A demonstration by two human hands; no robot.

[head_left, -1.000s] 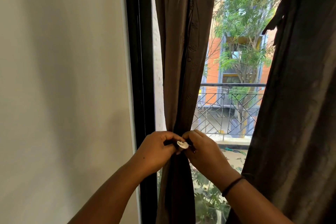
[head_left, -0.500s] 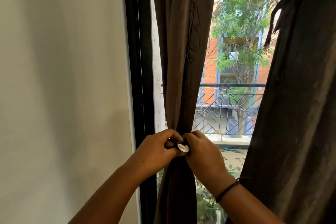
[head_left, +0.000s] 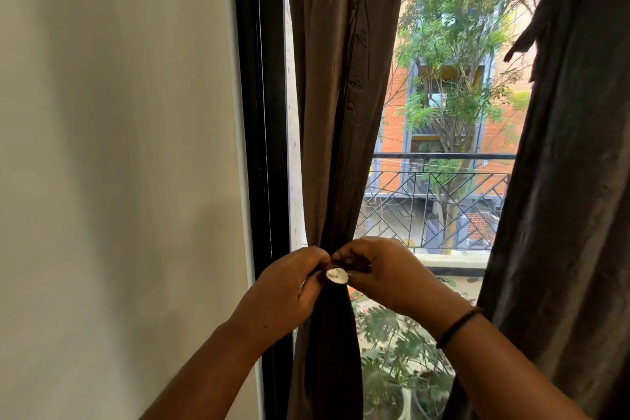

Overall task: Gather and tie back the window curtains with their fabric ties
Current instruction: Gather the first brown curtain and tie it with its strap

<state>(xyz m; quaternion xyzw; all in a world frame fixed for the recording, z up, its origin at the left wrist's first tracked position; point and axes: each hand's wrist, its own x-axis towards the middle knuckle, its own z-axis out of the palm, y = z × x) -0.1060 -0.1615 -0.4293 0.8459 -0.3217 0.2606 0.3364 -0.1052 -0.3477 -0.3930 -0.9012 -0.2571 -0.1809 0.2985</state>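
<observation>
Pinching tie point(head_left: 354, 266): two hands, left hand point(head_left: 284, 293), right hand point(head_left: 385, 276); apparently one button point(head_left: 336, 275).

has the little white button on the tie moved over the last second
No. The white button sits at the same pinch point on the gathered left curtain, just below the balcony railing's bottom edge; small image shifts match the camera's.

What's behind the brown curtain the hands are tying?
Behind the gathered curtain is the window: a balcony railing, a tree and an orange building show beside it. Whatever lies directly behind the cloth is covered.
</observation>
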